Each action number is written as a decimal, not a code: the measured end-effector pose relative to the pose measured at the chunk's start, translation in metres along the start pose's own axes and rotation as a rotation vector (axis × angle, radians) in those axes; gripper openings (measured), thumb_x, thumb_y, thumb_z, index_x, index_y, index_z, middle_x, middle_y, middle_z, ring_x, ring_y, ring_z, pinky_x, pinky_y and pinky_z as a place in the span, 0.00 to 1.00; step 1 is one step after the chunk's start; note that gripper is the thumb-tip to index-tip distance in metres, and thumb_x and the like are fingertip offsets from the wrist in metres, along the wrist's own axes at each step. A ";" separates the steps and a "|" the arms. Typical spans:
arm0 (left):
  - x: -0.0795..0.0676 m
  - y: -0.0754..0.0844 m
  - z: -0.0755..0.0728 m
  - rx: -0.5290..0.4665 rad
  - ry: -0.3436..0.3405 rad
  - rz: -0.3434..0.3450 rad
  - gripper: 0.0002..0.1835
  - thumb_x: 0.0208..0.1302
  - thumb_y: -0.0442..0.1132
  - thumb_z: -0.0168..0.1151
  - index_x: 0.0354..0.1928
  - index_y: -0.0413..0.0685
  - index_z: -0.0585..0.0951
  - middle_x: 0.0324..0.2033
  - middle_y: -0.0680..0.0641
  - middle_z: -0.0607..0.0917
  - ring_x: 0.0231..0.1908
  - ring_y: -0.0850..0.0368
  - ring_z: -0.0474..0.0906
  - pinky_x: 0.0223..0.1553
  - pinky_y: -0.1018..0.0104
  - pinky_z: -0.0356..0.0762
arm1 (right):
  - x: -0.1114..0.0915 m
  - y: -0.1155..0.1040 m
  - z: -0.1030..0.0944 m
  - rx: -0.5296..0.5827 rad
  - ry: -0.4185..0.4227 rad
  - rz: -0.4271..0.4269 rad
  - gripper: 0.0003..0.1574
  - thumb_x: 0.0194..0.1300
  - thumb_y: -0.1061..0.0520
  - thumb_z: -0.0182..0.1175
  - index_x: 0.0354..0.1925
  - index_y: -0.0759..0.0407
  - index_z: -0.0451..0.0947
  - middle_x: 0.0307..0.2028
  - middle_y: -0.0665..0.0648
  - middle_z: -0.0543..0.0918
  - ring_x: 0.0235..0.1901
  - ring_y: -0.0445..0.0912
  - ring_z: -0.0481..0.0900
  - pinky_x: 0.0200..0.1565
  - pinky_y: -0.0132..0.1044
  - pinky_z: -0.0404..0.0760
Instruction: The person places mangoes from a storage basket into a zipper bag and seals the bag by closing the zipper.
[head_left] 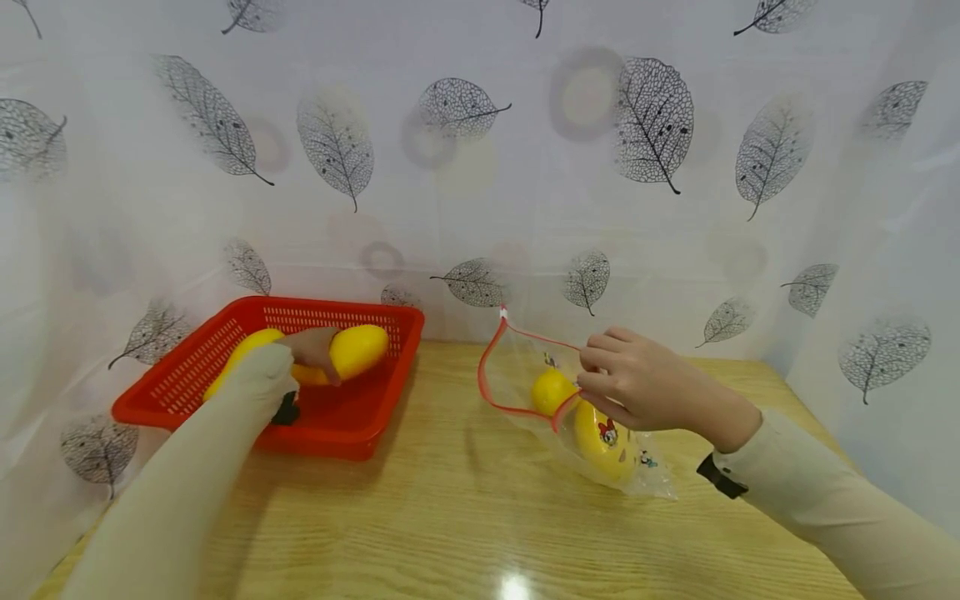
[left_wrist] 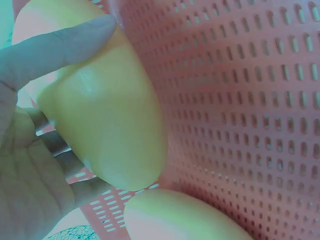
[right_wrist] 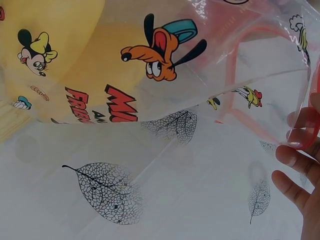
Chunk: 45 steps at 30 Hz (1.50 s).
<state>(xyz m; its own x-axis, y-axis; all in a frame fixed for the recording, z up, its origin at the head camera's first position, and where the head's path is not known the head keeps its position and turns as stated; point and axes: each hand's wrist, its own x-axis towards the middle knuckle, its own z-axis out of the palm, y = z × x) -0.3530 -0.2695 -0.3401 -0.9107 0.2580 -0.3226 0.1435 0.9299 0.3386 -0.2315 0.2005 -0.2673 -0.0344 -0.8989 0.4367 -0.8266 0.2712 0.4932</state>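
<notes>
In the head view my left hand (head_left: pixel 307 348) reaches into the red plastic basket (head_left: pixel 371 433). It grips a smooth yellow mango (head_left: pixel 362 350), with the thumb laid across the mango (left_wrist: pixel 110 115) in the left wrist view. Another yellow fruit (head_left: pixel 243 354) lies in the basket, partly behind my forearm. On the right, my right hand (head_left: pixel 637 379) pinches the red zip edge of a clear zip bag (head_left: pixel 652 481), whose mouth gapes toward the basket. A small round yellow fruit (head_left: pixel 550 392) and a larger yellow fruit (head_left: pixel 600 442) sit inside the bag.
Basket and bag stand on a light wooden table (head_left: pixel 420 517), apart from each other. A white curtain (head_left: pixel 517 208) with dark leaf prints hangs behind and along both sides. Cartoon figures (right_wrist: pixel 162 47) are printed on the bag.
</notes>
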 end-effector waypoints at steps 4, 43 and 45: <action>-0.003 -0.001 -0.003 0.026 0.044 0.027 0.51 0.44 0.45 0.74 0.64 0.26 0.56 0.57 0.28 0.69 0.52 0.36 0.68 0.59 0.39 0.64 | 0.000 0.000 0.000 0.003 0.003 -0.001 0.26 0.74 0.49 0.37 0.24 0.53 0.73 0.22 0.51 0.70 0.25 0.44 0.64 0.31 0.37 0.69; -0.051 0.039 -0.033 -0.074 0.284 0.136 0.54 0.46 0.46 0.73 0.68 0.34 0.52 0.61 0.32 0.68 0.53 0.37 0.68 0.59 0.37 0.64 | -0.002 0.000 -0.001 0.003 0.004 0.008 0.26 0.74 0.49 0.37 0.24 0.54 0.74 0.22 0.51 0.70 0.25 0.44 0.65 0.31 0.38 0.71; -0.054 0.043 -0.033 -0.081 0.291 0.145 0.54 0.45 0.46 0.74 0.69 0.35 0.52 0.61 0.33 0.68 0.54 0.38 0.68 0.59 0.37 0.64 | -0.002 0.000 -0.001 0.003 0.003 0.007 0.25 0.73 0.49 0.38 0.24 0.54 0.74 0.22 0.51 0.70 0.25 0.44 0.64 0.31 0.37 0.70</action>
<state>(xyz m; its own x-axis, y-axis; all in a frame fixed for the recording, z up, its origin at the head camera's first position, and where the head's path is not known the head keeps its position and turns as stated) -0.3104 -0.2518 -0.2793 -0.9572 0.2895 -0.0044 0.2588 0.8622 0.4355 -0.2310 0.2023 -0.2671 -0.0380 -0.8961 0.4423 -0.8280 0.2760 0.4881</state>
